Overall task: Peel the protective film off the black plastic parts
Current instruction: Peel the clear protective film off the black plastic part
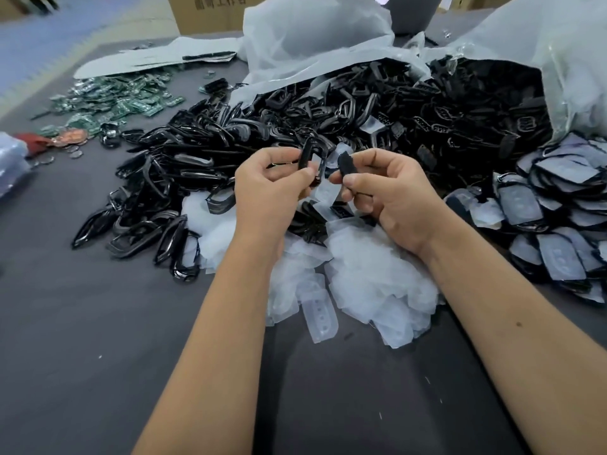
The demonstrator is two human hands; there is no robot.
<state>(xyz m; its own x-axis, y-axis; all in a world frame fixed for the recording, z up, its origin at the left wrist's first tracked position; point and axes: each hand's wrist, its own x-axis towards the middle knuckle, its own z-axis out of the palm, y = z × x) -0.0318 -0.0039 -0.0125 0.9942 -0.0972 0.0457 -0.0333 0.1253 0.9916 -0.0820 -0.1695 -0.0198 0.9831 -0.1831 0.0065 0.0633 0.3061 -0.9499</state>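
Above the desk [98,323], my left hand [266,192] pinches a black frame [310,159] by its rim; my right hand [391,195] pinches a small black piece [346,164]. Both look light and stiff; the film should be thin and clingy, best lifted at a corner.

Bare table [98,323] left of film heap [361,280]

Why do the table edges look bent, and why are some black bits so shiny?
Head view: the wide lens curves the table toward the edges; overhead light glints off the glossy black frames; the far boxes look soft and blurry.
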